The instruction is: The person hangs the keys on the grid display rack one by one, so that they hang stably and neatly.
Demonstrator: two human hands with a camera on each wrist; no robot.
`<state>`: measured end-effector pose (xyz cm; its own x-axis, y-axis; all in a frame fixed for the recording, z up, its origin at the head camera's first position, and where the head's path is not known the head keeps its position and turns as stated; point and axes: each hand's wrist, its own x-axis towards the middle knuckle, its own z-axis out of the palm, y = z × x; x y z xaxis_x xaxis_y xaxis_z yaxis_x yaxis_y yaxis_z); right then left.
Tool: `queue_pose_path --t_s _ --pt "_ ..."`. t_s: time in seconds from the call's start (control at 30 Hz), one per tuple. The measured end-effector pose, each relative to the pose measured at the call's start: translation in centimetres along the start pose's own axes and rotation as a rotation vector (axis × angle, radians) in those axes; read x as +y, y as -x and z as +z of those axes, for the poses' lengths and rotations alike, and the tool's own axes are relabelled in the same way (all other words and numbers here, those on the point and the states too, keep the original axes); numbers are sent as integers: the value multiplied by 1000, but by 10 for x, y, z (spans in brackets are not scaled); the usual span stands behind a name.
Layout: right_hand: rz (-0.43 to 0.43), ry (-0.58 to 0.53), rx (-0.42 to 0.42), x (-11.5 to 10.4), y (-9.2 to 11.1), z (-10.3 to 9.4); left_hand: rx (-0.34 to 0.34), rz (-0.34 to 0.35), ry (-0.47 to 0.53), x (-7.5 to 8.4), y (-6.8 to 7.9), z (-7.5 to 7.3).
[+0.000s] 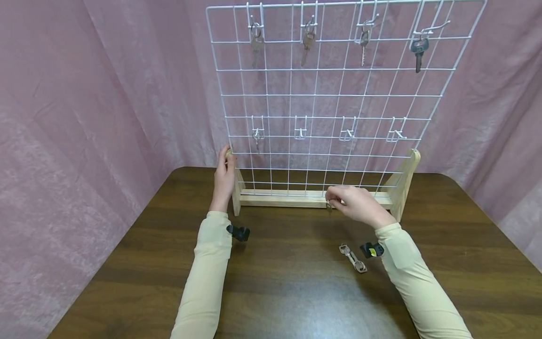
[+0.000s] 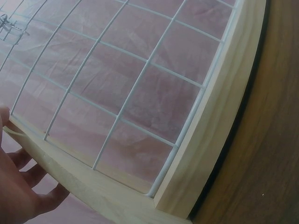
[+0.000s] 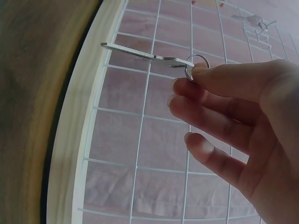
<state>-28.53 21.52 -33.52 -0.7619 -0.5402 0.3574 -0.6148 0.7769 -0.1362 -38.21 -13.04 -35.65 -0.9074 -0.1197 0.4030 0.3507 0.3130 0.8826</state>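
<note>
Between thumb and index finger, my right hand (image 1: 357, 205) pinches a small metal ring (image 3: 188, 74) with a key (image 3: 128, 50) hanging from it. This hand is low in front of the white wire grid (image 1: 314, 95), near its wooden base bar (image 1: 279, 201). My left hand (image 1: 224, 176) grips the wooden side support (image 2: 79, 186) at the grid's left, thumb in front and fingers behind. Loose keys (image 1: 353, 258) lie on the table below my right hand. One key (image 1: 257, 138) hangs from the lower row's leftmost hook.
Along the grid's top row, keys hang from hooks, among them a black-headed key (image 1: 419, 49) at the right. Three more hooks (image 1: 348, 134) continue the lower row. A wooden support (image 1: 404, 186) stands on the right. Pink curtain (image 1: 106, 94) surrounds the brown table (image 1: 275, 287).
</note>
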Motion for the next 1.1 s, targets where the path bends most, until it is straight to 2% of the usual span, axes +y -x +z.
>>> queue_pose_path --t_s 0.33,0.87,1.1 --pt "7 13 -12 3 2 -2 2 31 -5 2 -4 5" --pt "-9 4 6 -4 3 0 5 13 -24 -3 2 2" --pt "-67 16 52 -6 2 -4 31 26 -29 -1 0 0"
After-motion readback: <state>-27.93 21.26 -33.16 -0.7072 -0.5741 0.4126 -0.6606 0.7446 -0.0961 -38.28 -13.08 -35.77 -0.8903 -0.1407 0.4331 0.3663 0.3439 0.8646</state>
